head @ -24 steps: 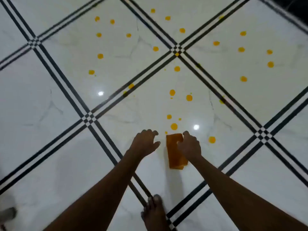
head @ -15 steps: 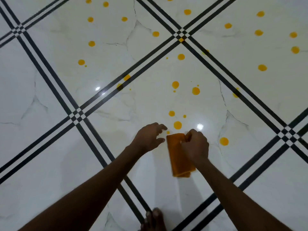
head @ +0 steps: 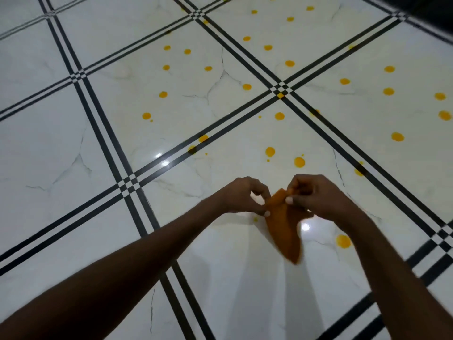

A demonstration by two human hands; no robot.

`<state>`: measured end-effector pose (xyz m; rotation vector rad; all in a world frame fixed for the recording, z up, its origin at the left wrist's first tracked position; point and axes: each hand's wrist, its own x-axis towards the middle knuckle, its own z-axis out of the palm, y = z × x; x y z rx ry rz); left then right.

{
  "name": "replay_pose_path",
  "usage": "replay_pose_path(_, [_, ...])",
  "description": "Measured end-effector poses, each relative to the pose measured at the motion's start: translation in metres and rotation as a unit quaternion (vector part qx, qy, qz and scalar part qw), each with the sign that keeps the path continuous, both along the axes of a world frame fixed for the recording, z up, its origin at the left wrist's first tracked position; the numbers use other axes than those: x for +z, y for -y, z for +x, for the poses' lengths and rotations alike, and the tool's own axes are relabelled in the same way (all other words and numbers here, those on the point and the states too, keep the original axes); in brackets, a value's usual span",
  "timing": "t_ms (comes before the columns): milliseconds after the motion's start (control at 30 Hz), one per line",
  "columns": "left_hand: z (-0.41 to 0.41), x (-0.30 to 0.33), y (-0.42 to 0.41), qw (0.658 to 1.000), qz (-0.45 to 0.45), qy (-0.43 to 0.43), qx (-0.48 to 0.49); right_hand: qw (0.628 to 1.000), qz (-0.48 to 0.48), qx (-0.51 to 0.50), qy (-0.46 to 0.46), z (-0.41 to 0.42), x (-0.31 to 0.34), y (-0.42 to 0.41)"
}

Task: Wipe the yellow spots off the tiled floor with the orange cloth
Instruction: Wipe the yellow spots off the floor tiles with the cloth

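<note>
The orange cloth hangs folded between both hands, its lower tip pointing down above the floor. My left hand pinches its left top edge. My right hand grips its top right corner. Several yellow spots dot the white tiled floor ahead; the nearest ones are a large yellow spot to the right of the cloth, a tiny yellow spot just left of it, and two spots beyond my hands.
Black triple-line borders cross the glossy tiles diagonally. Bright light reflections sit on the floor near the cloth. A dark area lies at the top right corner.
My left hand has closed onto the cloth, which had been held by the right hand alone. The cloth has been lifted and now hangs at a slant. The view has shifted; my foot is out of sight.
</note>
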<state>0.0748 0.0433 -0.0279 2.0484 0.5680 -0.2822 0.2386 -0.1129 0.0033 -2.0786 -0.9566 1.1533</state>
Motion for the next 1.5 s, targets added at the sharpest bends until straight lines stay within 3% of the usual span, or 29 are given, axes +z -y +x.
replay_pose_path(67, [0.009,0.017,-0.005,0.999,-0.006,0.029,0.022,0.999,0.031,0.009,-0.015,0.016,0.026,-0.006])
replay_pose_path(167, [0.016,0.045,-0.013,0.990,0.011,0.106,0.097,0.996,0.076,0.007,0.049,0.033,0.061,-0.021])
replay_pose_path(300, [0.011,0.049,-0.010,0.957,0.155,0.195,0.150,0.986,0.063,0.035,0.149,0.030,0.067,-0.027])
replay_pose_path(367, [-0.001,0.024,0.000,0.954,0.219,0.165,0.121,0.981,-0.024,0.077,0.175,0.016,0.037,-0.019])
replay_pose_path(433, [-0.016,-0.004,0.010,0.969,0.234,0.055,0.054,0.971,-0.121,0.114,0.174,-0.009,-0.007,-0.005])
replay_pose_path(533, [-0.034,-0.024,0.013,0.972,0.228,-0.059,-0.023,0.968,-0.088,0.047,0.232,-0.053,-0.054,0.011])
replay_pose_path(633, [-0.039,-0.023,-0.012,0.962,0.266,-0.034,0.055,0.932,0.013,0.040,0.361,-0.076,-0.093,-0.007])
replay_pose_path(767, [-0.048,-0.034,-0.040,0.950,0.289,-0.081,0.082,0.890,0.011,0.188,0.415,-0.066,-0.128,-0.030])
replay_pose_path(867, [-0.062,-0.046,-0.043,0.943,0.306,-0.102,0.079,0.912,-0.022,0.065,0.404,-0.064,-0.134,-0.012])
replay_pose_path(933, [-0.070,-0.052,-0.038,0.940,0.317,-0.100,0.076,0.915,-0.077,-0.063,0.392,-0.095,-0.132,0.002])
replay_pose_path(967, [-0.073,-0.056,-0.035,0.938,0.325,-0.098,0.070,0.917,-0.078,-0.074,0.383,-0.118,-0.131,0.005])
replay_pose_path(1033, [-0.077,-0.065,-0.033,0.934,0.342,-0.081,0.067,0.922,-0.017,0.006,0.387,-0.146,-0.133,-0.005])
replay_pose_path(1133, [-0.083,-0.070,-0.045,0.928,0.350,-0.068,0.108,0.896,0.054,0.172,0.407,-0.094,-0.137,-0.055])
replay_pose_path(1167, [-0.085,-0.071,-0.050,0.928,0.348,-0.074,0.114,0.890,0.042,0.164,0.423,-0.067,-0.140,-0.067])
replay_pose_path(1233, [-0.095,-0.076,-0.057,0.928,0.347,-0.093,0.101,0.902,-0.017,0.038,0.430,-0.029,-0.142,-0.065])
replay_pose_path(1333, [-0.106,-0.079,-0.056,0.929,0.344,-0.095,0.095,0.889,-0.068,-0.107,0.440,-0.067,-0.136,-0.034])
replay_pose_path(1400, [-0.104,-0.079,-0.054,0.930,0.342,-0.098,0.098,0.901,-0.036,-0.064,0.427,-0.116,-0.133,-0.022])
replay_pose_path(1500, [-0.104,-0.075,-0.063,0.931,0.333,-0.089,0.121,0.896,0.052,0.139,0.418,-0.104,-0.136,-0.064])
